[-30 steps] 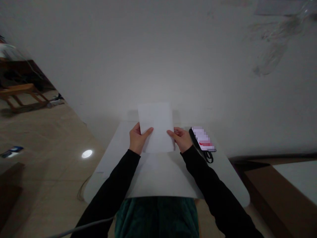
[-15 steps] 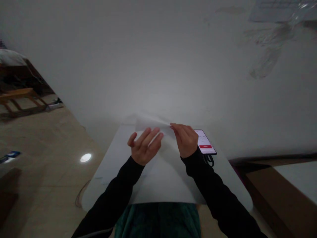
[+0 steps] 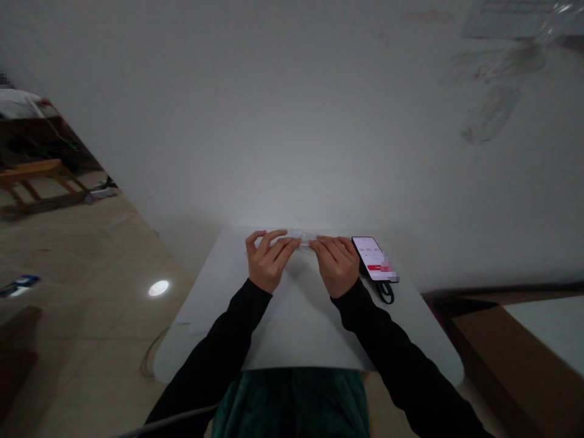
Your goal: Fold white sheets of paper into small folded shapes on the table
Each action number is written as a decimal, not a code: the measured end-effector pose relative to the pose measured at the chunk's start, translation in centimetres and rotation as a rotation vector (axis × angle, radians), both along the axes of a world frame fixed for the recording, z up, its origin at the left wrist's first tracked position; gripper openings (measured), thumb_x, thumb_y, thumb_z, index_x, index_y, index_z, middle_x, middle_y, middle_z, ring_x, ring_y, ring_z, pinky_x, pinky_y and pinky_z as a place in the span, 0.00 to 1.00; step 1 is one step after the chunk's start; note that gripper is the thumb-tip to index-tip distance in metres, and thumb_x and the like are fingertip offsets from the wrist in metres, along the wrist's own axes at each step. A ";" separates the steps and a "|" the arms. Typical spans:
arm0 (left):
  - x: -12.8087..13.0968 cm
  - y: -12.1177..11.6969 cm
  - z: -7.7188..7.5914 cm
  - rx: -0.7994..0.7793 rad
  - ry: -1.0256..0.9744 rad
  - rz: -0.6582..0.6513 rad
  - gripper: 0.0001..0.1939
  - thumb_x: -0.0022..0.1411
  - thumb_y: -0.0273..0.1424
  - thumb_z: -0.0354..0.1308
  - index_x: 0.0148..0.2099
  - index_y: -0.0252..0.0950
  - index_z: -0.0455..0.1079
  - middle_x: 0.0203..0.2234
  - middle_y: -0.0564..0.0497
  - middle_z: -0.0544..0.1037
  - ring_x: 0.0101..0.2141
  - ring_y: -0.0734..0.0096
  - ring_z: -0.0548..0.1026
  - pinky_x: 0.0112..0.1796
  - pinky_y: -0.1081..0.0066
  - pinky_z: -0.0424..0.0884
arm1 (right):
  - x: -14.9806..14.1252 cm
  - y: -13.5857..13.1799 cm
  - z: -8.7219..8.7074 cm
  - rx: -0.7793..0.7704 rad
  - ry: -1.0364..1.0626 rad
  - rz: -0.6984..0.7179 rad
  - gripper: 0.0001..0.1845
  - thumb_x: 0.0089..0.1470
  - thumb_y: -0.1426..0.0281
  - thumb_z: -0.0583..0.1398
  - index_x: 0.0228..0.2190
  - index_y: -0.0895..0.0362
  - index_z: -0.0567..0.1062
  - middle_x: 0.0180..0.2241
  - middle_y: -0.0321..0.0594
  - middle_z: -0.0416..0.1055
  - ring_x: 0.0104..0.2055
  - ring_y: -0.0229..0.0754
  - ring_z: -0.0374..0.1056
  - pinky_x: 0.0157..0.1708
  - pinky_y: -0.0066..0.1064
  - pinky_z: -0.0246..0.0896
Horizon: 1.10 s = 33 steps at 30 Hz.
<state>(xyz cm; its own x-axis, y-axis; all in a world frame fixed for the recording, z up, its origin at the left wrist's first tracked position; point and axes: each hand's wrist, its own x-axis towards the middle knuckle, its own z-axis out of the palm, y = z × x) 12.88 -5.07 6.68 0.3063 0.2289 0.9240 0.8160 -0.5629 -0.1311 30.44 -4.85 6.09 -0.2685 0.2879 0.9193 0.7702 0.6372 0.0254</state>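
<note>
At the far left, a low wooden stool point(image 3: 34, 173) is standing on the tiled floor point(image 3: 91, 304), well away from the hands. Near the far edge of the worktop point(image 3: 196, 340), the left hand point(image 3: 267, 261) and right hand point(image 3: 336, 266) are curling inward and nearly meeting, neither one open, with their fingertips pinching a narrow strip of white paper point(image 3: 302, 236) between them. Whether the strip is folded or rolled is too small to tell. Just beside the right hand, a smartphone point(image 3: 371, 258) is lying with its screen lit, a black cord point(image 3: 385, 293) trailing from it toward the near edge. A brown box point(image 3: 493, 359) is sitting beyond the worktop at the far right. The risks are coming from how little margin there is: if the fingertips ease off, the strip could spring open or slip from their grip, and with the far edge so near, it could drop over. A sideways shift of the right hand could also knock the smartphone or snag its cord.
</note>
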 end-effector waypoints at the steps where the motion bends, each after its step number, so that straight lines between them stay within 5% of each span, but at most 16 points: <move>1: -0.1 0.1 0.0 0.003 0.001 0.003 0.10 0.60 0.25 0.60 0.44 0.43 0.72 0.34 0.56 0.82 0.44 0.66 0.76 0.48 0.58 0.57 | 0.2 0.1 -0.1 -0.012 0.037 0.010 0.10 0.58 0.78 0.57 0.36 0.56 0.77 0.35 0.40 0.79 0.40 0.40 0.74 0.42 0.35 0.61; 10: -1.2 1.1 -0.8 0.042 -0.006 0.032 0.11 0.59 0.25 0.61 0.44 0.44 0.73 0.34 0.56 0.82 0.45 0.66 0.75 0.47 0.58 0.56 | 1.2 1.3 -1.2 -0.144 0.408 0.213 0.04 0.56 0.72 0.61 0.32 0.54 0.79 0.30 0.39 0.77 0.32 0.39 0.72 0.33 0.33 0.66; 21: -6.0 2.4 -1.0 0.069 -0.049 0.112 0.09 0.59 0.25 0.61 0.40 0.46 0.73 0.29 0.58 0.81 0.41 0.66 0.76 0.48 0.59 0.55 | 2.8 1.7 -0.7 -0.049 0.446 0.176 0.04 0.54 0.73 0.62 0.30 0.54 0.79 0.27 0.38 0.75 0.29 0.38 0.71 0.30 0.31 0.69; 25: -8.0 3.0 0.1 0.042 -0.067 0.212 0.03 0.62 0.29 0.59 0.37 0.42 0.73 0.28 0.54 0.80 0.39 0.64 0.76 0.48 0.58 0.56 | 2.5 1.2 -0.3 -0.023 0.404 0.221 0.08 0.55 0.76 0.61 0.34 0.53 0.78 0.30 0.38 0.75 0.31 0.36 0.72 0.31 0.29 0.70; 30: -5.3 0.7 3.0 0.033 -0.139 0.210 0.11 0.64 0.32 0.53 0.49 0.38 0.70 0.49 0.44 0.75 0.52 0.59 0.69 0.51 0.58 0.57 | 2.2 -0.4 1.6 -0.072 0.401 0.232 0.08 0.56 0.76 0.59 0.34 0.53 0.78 0.31 0.39 0.76 0.32 0.37 0.73 0.33 0.30 0.70; 33: -2.5 -0.9 4.1 -0.067 0.121 0.120 0.15 0.65 0.35 0.53 0.53 0.40 0.67 0.46 0.47 0.77 0.49 0.61 0.72 0.53 0.58 0.57 | 2.3 -1.2 2.9 -0.202 0.379 0.280 0.08 0.58 0.73 0.58 0.33 0.53 0.78 0.31 0.38 0.76 0.32 0.38 0.73 0.33 0.31 0.70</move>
